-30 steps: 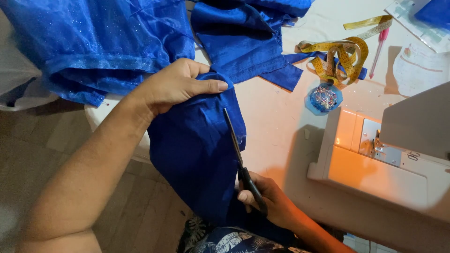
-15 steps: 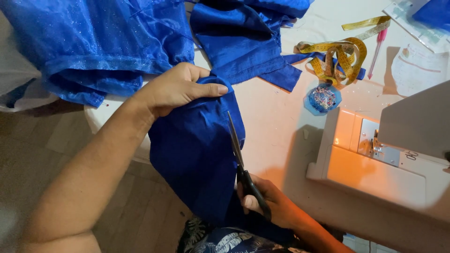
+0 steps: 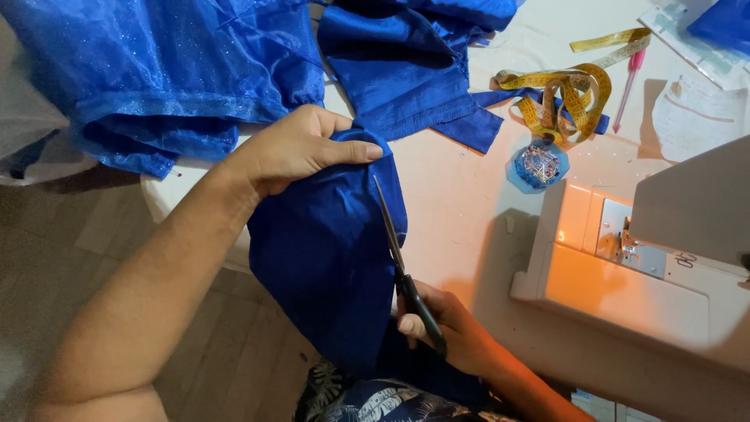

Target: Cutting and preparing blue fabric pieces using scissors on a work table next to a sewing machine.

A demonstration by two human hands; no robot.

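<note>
At frame centre my left hand (image 3: 293, 148) pinches the blue cloth (image 3: 328, 258) while my right hand (image 3: 453, 332), lower down, grips nearly shut scissors (image 3: 402, 270) along its edge.

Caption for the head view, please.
Left hand pins blue fabric at the table edge; right hand cuts it with scissors.

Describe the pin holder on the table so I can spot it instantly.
Start at the white sewing machine on the right of the table. Just beyond its left corner, below the coiled yellow tape measure, sits the pin holder. It is a small blue disc studded with pins, flatter and far smaller than the blue fabric nearby.
</note>
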